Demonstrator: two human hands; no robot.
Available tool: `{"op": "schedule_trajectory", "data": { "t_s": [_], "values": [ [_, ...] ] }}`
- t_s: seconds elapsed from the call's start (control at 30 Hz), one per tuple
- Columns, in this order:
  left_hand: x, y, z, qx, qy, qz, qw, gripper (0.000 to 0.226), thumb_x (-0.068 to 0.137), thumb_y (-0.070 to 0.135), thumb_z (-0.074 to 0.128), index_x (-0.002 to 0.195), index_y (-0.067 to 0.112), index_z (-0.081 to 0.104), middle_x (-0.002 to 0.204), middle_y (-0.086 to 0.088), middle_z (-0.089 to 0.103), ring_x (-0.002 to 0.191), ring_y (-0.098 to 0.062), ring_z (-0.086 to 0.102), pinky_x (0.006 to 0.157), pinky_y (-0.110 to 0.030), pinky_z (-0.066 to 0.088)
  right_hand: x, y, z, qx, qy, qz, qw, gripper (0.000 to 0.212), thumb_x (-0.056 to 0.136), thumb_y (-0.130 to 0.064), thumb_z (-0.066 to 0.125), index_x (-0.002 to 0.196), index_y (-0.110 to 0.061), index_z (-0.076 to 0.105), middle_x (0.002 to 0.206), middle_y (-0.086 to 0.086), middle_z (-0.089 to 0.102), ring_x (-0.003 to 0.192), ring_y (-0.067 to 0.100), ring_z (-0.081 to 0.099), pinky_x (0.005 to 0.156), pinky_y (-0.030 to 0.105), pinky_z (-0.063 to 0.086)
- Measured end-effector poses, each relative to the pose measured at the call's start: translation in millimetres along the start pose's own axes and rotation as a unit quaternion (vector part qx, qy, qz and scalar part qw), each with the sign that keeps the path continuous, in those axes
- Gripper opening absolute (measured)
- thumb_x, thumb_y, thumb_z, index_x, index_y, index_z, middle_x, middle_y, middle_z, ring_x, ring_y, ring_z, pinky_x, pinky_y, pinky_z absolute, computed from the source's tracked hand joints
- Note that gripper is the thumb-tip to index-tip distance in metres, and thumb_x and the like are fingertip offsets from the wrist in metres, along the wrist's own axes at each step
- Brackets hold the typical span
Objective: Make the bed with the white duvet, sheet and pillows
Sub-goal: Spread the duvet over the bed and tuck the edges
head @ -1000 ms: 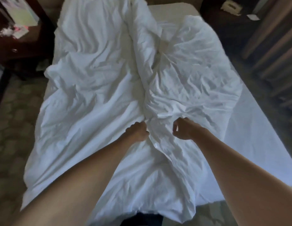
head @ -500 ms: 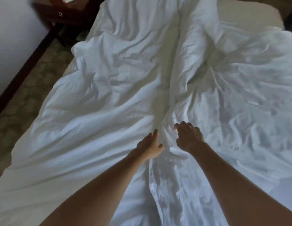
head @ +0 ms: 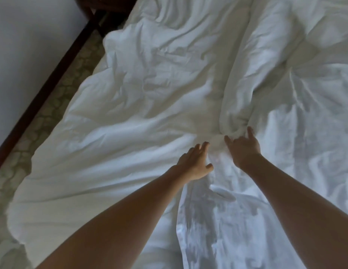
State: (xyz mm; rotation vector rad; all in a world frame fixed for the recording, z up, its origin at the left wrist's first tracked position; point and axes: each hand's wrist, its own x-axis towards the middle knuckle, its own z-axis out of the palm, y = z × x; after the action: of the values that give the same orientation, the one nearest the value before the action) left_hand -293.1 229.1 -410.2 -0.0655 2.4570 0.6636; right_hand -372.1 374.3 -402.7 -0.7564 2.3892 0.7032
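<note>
The rumpled white duvet point(head: 149, 98) covers nearly the whole bed, and a thick bunched ridge point(head: 235, 74) runs up its middle. My left hand point(head: 196, 162) lies flat on the duvet just left of the ridge's near end, fingers straight and thumb out. My right hand point(head: 244, 148) sits at the ridge's end; its thumb and one outer finger stick out while its middle fingers curl into the gathered fabric. A flatter, thinner white layer point(head: 227, 220) spreads below and between my forearms. No pillows are in view.
Patterned carpet point(head: 43, 121) runs along the bed's left side, bounded by a dark wooden baseboard point(head: 52, 74) and a white wall point(head: 23, 45). The corner of a dark piece of furniture point(head: 111, 4) shows at the top.
Both hands let go of the duvet's middle fold and reached further up the bed. The view swung left and closer. My right hand now digs into the ridge's end.
</note>
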Motion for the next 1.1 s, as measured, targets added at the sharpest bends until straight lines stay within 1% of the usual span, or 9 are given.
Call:
{"op": "schedule_trajectory", "data": {
  "t_s": [0.1,0.2,0.33,0.4,0.47,0.57,0.77,0.9,1.1],
  "values": [
    [-2.1,8.0,28.0,0.028,-0.019,0.009,0.999,0.088,0.086,0.043,0.065,0.153,0.021,0.012,0.150,-0.008,0.030,0.137,-0.030,0.031,0.106,-0.047,0.033,-29.5,3.4,11.4,0.066,0.031,-0.003,0.997,0.031,0.090,-0.013,0.056,0.120,-0.018,0.061,0.114,0.000,0.069,0.112,0.021,0.062,0.111,0.034,0.029],
    [-5.7,25.8,41.4,0.081,0.037,0.000,0.996,0.107,0.078,0.053,0.069,0.156,0.022,0.003,0.162,-0.004,0.009,0.149,-0.025,0.008,0.117,-0.050,0.017,-57.2,-0.1,25.3,0.143,0.233,0.037,0.961,0.008,0.066,-0.013,0.071,0.071,-0.008,0.068,0.065,0.011,0.065,0.061,0.030,0.066,0.073,0.036,0.057],
    [-21.9,49.6,42.5,0.089,0.074,0.014,0.993,0.116,0.075,0.055,0.073,0.155,0.023,-0.005,0.163,-0.006,-0.002,0.150,-0.028,-0.002,0.118,-0.052,0.013,-97.1,-7.8,59.9,0.209,0.221,0.064,0.950,0.033,0.025,-0.017,0.086,0.049,-0.016,0.062,0.041,0.003,0.050,0.034,0.024,0.052,0.046,0.026,0.050],
    [-35.0,56.5,40.7,0.066,0.049,0.030,0.996,0.124,0.071,0.054,0.077,0.154,0.027,-0.011,0.161,-0.006,0.008,0.150,-0.026,0.006,0.118,-0.054,0.012,-117.5,-17.9,67.0,0.229,0.159,0.077,0.957,0.041,0.017,-0.028,0.088,0.047,-0.021,0.061,0.041,-0.002,0.049,0.035,0.018,0.052,0.040,0.025,0.045],
    [-47.0,58.8,41.6,0.039,-0.009,0.018,0.999,0.123,0.068,0.053,0.078,0.154,0.028,-0.007,0.151,-0.004,0.038,0.143,-0.022,0.031,0.116,-0.055,0.013,-146.4,-27.6,63.1,0.237,0.172,0.136,0.947,0.029,0.035,-0.031,0.084,0.056,-0.022,0.067,0.047,-0.002,0.055,0.041,0.020,0.057,0.044,0.027,0.048],
    [-81.7,77.3,37.3,0.066,-0.070,0.029,0.995,0.088,0.074,0.056,0.071,0.144,0.023,0.028,0.128,0.000,0.061,0.124,-0.024,0.053,0.109,-0.051,0.023,-208.9,-32.3,48.8,0.321,0.166,0.166,0.917,0.026,0.076,-0.018,0.062,0.099,-0.021,0.074,0.087,0.010,0.073,0.086,0.033,0.070,0.082,0.034,0.051],
    [-150.6,115.0,53.8,-0.026,-0.126,0.047,0.991,0.074,0.067,0.064,0.063,0.125,0.019,0.053,0.120,0.000,0.061,0.115,-0.024,0.058,0.100,-0.045,0.043,-302.9,-21.1,28.1,0.389,0.144,0.234,0.879,0.022,0.084,-0.023,0.054,0.099,-0.022,0.070,0.103,0.007,0.071,0.104,0.031,0.063,0.080,0.032,0.048],
    [-178.8,145.9,64.6,-0.063,-0.059,0.078,0.993,0.050,0.092,0.047,0.055,0.129,0.013,0.053,0.127,-0.007,0.060,0.118,-0.030,0.057,0.097,-0.040,0.046,-344.9,-3.1,26.6,0.349,0.151,0.266,0.886,0.025,0.089,-0.023,0.048,0.107,-0.021,0.065,0.110,0.006,0.067,0.106,0.030,0.061,0.082,0.033,0.046],
    [-218.9,194.3,68.0,-0.161,-0.008,0.128,0.979,0.049,0.093,0.045,0.051,0.130,0.013,0.055,0.129,-0.013,0.061,0.120,-0.035,0.056,0.098,-0.041,0.047,-398.0,26.7,39.1,0.312,0.191,0.276,0.889,0.037,0.091,-0.012,0.041,0.123,-0.025,0.056,0.120,0.010,0.060,0.113,0.033,0.056,0.091,0.036,0.043]
  ]
}}
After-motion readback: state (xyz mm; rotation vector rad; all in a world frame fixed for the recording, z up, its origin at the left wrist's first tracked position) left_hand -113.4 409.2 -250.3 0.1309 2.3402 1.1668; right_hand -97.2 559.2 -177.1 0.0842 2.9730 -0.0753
